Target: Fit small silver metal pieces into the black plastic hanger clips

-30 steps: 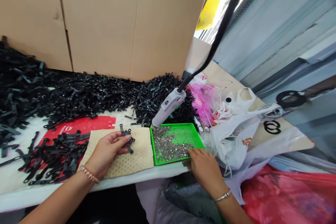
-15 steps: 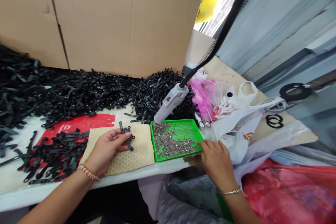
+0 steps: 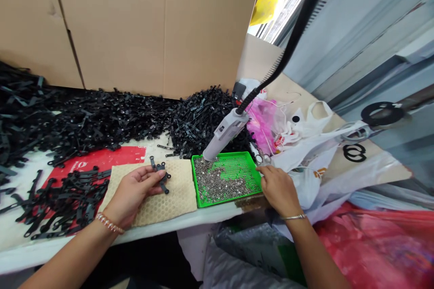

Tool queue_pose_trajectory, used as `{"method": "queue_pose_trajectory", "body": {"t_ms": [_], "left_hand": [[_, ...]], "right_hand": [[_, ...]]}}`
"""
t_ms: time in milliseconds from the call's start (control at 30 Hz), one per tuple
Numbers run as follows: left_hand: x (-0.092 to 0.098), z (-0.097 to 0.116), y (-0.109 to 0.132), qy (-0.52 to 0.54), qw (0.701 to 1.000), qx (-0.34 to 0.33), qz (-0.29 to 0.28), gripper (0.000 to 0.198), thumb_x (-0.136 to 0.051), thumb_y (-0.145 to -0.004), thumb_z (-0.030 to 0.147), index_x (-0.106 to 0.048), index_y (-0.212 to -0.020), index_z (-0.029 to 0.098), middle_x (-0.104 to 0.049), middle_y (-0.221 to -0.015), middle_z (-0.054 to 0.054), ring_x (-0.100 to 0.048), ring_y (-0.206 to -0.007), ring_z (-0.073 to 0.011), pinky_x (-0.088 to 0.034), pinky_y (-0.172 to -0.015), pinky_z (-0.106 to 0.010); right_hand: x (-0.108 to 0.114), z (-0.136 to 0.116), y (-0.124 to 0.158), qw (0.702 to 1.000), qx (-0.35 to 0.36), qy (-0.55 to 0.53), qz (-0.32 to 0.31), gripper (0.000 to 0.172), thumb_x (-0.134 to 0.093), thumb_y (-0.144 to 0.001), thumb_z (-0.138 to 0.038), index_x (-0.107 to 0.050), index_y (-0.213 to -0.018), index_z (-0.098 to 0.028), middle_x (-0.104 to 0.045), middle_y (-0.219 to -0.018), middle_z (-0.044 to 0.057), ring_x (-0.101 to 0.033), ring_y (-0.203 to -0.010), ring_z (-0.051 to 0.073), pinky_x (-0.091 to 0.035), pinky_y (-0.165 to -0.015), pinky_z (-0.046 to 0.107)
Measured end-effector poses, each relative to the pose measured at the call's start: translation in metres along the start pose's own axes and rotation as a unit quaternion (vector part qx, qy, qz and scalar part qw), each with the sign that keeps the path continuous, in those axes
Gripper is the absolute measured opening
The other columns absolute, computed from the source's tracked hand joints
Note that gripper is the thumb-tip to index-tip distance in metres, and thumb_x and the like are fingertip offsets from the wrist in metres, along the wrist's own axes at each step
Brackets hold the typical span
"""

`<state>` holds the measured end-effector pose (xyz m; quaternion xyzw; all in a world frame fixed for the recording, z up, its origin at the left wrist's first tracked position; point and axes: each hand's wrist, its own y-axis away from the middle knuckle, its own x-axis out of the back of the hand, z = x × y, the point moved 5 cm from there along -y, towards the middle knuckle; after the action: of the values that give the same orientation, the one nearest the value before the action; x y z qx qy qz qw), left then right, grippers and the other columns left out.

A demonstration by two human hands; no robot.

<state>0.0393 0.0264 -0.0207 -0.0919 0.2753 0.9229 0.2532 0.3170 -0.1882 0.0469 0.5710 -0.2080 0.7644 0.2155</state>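
Between its thumb and fingers, my left hand (image 3: 139, 192) pinches a small bunch of black slotted plastic arms (image 3: 159, 172) with round ends, above a tan honeycomb-textured mat (image 3: 176, 203). At the right rim of a green tray (image 3: 220, 201) is my right hand (image 3: 280, 189), its fingers curled together; whatever they pinch is hidden. Many tiny metal fasteners (image 3: 220, 185) cover the tray's left and front. A grey electric screwdriver (image 3: 224, 135) hangs slanted, its lower end over the tray's back left.
Piles of black arms (image 3: 111, 115) line the back, with a smaller heap (image 3: 77, 194) on a red sheet (image 3: 101, 158) at left. Scissors (image 3: 264, 159) and plastic bags (image 3: 305, 144) lie right of the tray. A cardboard wall (image 3: 152, 31) stands behind; a black hose (image 3: 294, 31) rises from the screwdriver.
My right hand has moved away from me along the tray's right rim, its fingers now more curled. The screwdriver has shifted slightly right. My left hand still holds the black arms.
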Motion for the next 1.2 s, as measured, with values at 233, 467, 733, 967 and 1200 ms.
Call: {"method": "queue_pose_trajectory", "body": {"t_ms": [233,467,733,967,1200], "left_hand": [[0.0,0.001,0.0,-0.006,1.0,0.002,0.006,0.008,-0.067,-0.076,0.006,-0.067,-0.082,0.011,-0.067,-0.083,-0.004,-0.063,-0.071,-0.0131,-0.056,-0.053,-0.015],[0.0,0.002,0.001,-0.006,1.0,0.003,0.001,0.01,-0.07,-0.073,0.008,-0.067,-0.082,0.012,-0.067,-0.084,-0.005,-0.063,-0.072,-0.0138,-0.056,-0.052,-0.014],[0.0,0.0,-0.001,-0.012,1.0,-0.002,0.004,0.007,-0.069,-0.074,0.008,-0.068,-0.08,0.012,-0.066,-0.084,-0.005,-0.063,-0.073,-0.0138,-0.056,-0.054,-0.014],[0.0,0.002,0.001,-0.01,1.0,-0.009,0.005,0.008,-0.071,-0.072,0.008,-0.067,-0.078,0.012,-0.067,-0.082,-0.004,-0.064,-0.069,-0.0132,-0.055,-0.052,-0.014],[-0.002,0.003,0.002,-0.001,1.0,-0.002,0.004,0.01,-0.071,-0.073,0.006,-0.065,-0.079,0.012,-0.066,-0.08,-0.004,-0.064,-0.069,-0.0132,-0.056,-0.052,-0.015]], "right_hand": [[-0.01,-0.007,0.01,0.999,0.017,0.051,-0.01,0.036,-0.052,-0.083,-0.01,-0.066,-0.114,-0.023,-0.058,-0.098,0.008,-0.049,-0.089,0.024,-0.035,-0.082,0.035],[-0.009,-0.01,0.026,0.999,0.034,-0.01,-0.018,0.034,-0.051,-0.083,-0.008,-0.069,-0.109,-0.021,-0.057,-0.104,0.007,-0.049,-0.094,0.022,-0.036,-0.087,0.032],[-0.004,-0.014,0.027,0.999,0.027,0.001,-0.019,0.032,-0.049,-0.082,-0.009,-0.069,-0.106,-0.019,-0.059,-0.105,0.009,-0.05,-0.097,0.024,-0.035,-0.089,0.035],[-0.004,-0.024,0.026,0.973,0.056,-0.212,-0.077,0.035,-0.038,-0.083,-0.009,-0.067,-0.098,-0.02,-0.066,-0.096,0.003,-0.057,-0.092,0.018,-0.037,-0.087,0.031],[-0.017,-0.005,0.012,0.975,-0.005,-0.198,-0.099,0.029,-0.039,-0.082,-0.01,-0.066,-0.089,-0.017,-0.067,-0.095,0.004,-0.06,-0.091,0.017,-0.041,-0.084,0.026]]}}
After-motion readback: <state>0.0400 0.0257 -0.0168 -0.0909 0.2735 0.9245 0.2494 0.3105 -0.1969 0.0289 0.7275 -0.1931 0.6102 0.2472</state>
